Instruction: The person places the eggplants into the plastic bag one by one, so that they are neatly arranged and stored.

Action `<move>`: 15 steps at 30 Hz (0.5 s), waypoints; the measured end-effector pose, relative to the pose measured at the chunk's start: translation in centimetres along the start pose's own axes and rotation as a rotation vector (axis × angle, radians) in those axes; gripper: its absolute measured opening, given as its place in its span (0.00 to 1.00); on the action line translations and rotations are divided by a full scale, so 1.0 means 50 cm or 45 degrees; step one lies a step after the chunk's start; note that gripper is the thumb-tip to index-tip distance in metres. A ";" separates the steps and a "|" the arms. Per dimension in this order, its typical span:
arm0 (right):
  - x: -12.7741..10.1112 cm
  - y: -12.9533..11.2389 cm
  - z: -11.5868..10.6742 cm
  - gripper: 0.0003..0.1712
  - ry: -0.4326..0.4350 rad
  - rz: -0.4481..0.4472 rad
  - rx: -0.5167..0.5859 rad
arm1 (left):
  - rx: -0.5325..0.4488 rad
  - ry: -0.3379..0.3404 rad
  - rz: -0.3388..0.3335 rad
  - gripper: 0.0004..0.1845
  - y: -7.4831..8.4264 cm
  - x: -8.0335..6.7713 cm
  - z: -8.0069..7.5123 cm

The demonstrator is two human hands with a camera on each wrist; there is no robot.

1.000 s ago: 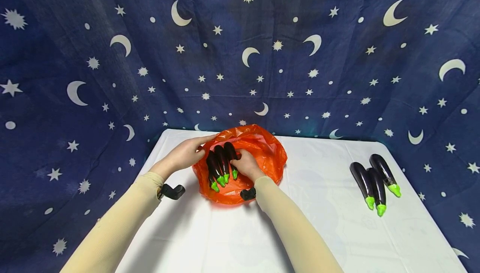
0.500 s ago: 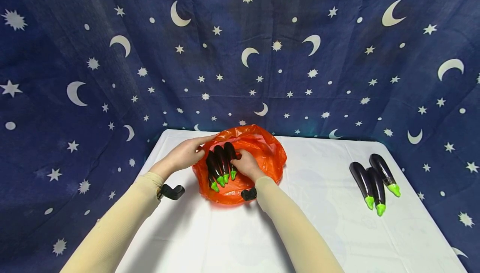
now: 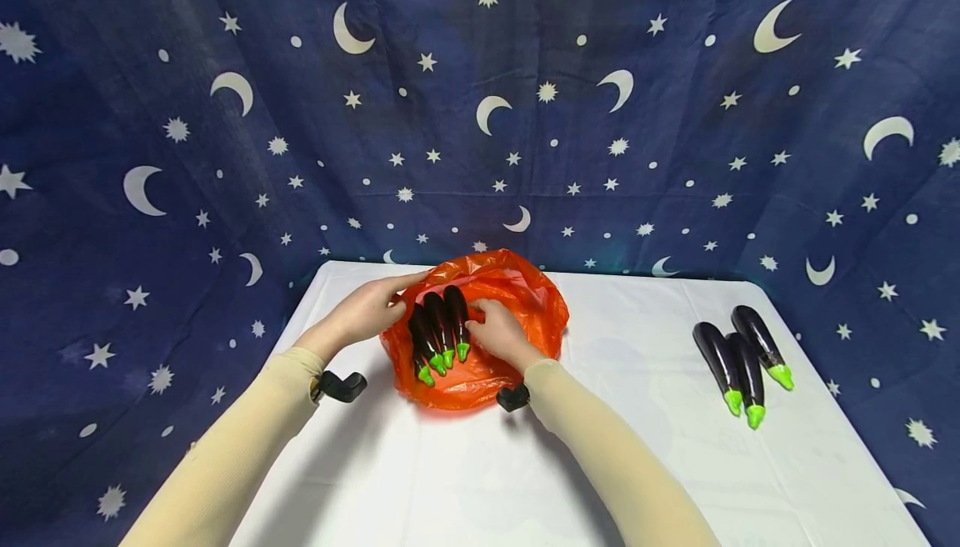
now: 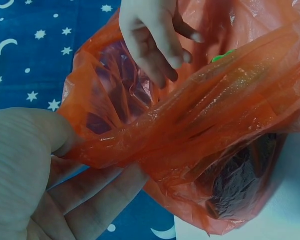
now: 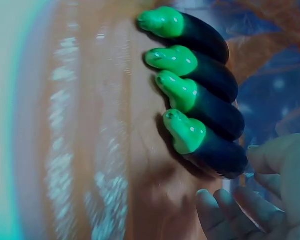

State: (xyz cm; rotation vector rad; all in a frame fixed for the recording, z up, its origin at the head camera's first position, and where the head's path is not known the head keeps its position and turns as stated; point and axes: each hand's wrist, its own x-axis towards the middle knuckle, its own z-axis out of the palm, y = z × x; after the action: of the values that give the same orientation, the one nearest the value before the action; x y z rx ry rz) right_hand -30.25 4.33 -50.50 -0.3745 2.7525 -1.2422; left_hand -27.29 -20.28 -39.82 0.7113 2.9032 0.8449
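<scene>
- left hand (image 3: 369, 310) pinches orange bag (image 3: 525, 297) rim, far-left of table (image 3: 450, 480)
- right hand (image 3: 501, 332) fingers relaxed, apart, just beside eggplants (image 3: 438, 332) in bag
- three loose eggplants (image 3: 738, 359) near right edge

4 dark purple eggplants (image 3: 438, 330) lie side by side in the orange plastic bag (image 3: 525, 297) on the white worktop (image 3: 600, 464); 3 more eggplants (image 3: 738, 359) lie well to its right.
</scene>
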 end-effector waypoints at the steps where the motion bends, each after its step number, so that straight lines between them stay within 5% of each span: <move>1: -0.005 0.001 -0.003 0.25 -0.004 -0.031 -0.021 | 0.000 0.001 -0.001 0.33 0.000 0.000 0.000; 7: -0.044 0.012 -0.030 0.25 -0.012 -0.161 -0.107 | 0.011 0.009 0.010 0.34 -0.001 0.002 0.001; 15: -0.096 0.026 -0.071 0.25 -0.020 -0.201 -0.119 | 0.018 0.009 0.016 0.33 -0.004 0.003 0.000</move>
State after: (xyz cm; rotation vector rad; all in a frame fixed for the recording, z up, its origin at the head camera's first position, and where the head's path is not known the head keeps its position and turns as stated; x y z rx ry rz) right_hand -26.54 9.00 -49.18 -0.6189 2.8211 -1.1391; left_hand -27.51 -20.34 -39.91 0.7299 2.9171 0.8310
